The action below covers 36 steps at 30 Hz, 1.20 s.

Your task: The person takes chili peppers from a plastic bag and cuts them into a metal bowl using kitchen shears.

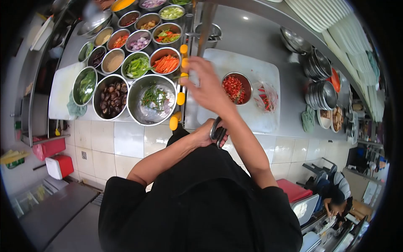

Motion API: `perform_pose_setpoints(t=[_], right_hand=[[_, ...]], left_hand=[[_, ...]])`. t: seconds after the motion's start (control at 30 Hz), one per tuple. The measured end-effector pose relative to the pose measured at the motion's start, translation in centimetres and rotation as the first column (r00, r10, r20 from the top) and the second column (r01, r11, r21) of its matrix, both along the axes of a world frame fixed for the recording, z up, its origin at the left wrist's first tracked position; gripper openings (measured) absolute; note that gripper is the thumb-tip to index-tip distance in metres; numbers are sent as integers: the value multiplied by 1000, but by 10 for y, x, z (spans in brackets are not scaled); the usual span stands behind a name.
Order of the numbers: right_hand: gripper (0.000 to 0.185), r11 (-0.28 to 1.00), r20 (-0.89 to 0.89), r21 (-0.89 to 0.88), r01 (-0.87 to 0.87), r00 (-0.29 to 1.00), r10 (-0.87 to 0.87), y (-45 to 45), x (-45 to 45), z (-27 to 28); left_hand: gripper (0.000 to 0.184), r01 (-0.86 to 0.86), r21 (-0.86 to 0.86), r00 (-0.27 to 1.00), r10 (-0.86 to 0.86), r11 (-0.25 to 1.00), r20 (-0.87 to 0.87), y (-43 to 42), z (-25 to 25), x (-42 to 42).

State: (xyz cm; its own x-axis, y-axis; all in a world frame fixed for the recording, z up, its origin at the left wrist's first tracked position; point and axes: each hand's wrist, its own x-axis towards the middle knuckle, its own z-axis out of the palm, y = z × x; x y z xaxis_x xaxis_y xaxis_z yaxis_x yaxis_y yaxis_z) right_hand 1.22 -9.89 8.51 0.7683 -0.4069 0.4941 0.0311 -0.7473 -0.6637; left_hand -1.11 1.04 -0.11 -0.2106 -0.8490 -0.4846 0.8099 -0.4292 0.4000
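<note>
Thumb and fingers of the right hand (206, 86) stand apart, about half open and blurred, nothing plainly in their grasp; whether they hold the thin green strand (176, 77) near their tips, I cannot tell. At six o'clock from it, the left hand (203, 129) is curled round a black-handled tool (213, 132), apparently scissors, long axis roughly twelve to six. Yellow knobs (181, 98) sit just beside the right hand, toward nine. Beyond them, between eight and nine, lies the large steel bowl (145, 116) of cut greens (153, 97), nearer the right hand than the left. At three, chopped red chillies (233, 89) fill a bowl (247, 85) on the bench's (252, 29) white board (266, 73).
</note>
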Motion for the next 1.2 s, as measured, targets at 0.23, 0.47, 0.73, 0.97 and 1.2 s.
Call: perform_pose_setpoints(t=[0.23, 0.47, 0.73, 0.97, 1.2], right_hand=[[27, 918, -5, 250, 309, 948, -318, -97, -8, -18], [24, 759, -432, -216, 614, 637, -639, -242, -71, -139], [21, 772, -613, -205, 602, 535, -581, -242, -64, -146], [20, 776, -558, -187, 603, 585, -589, -246, -64, -152], [26, 804, -358, 436, 405, 897, -258, -195, -84, -71]], left_hand=[[26, 62, 122, 990, -77, 991, 119, 11, 14, 17], [27, 36, 116, 992, -50, 993, 119, 17, 17, 18], [29, 38, 160, 985, -64, 986, 161, 21, 22, 19], [29, 27, 154, 983, -54, 988, 175, 21, 23, 19], [28, -13, 154, 986, -13, 988, 163, 21, 18, 15]])
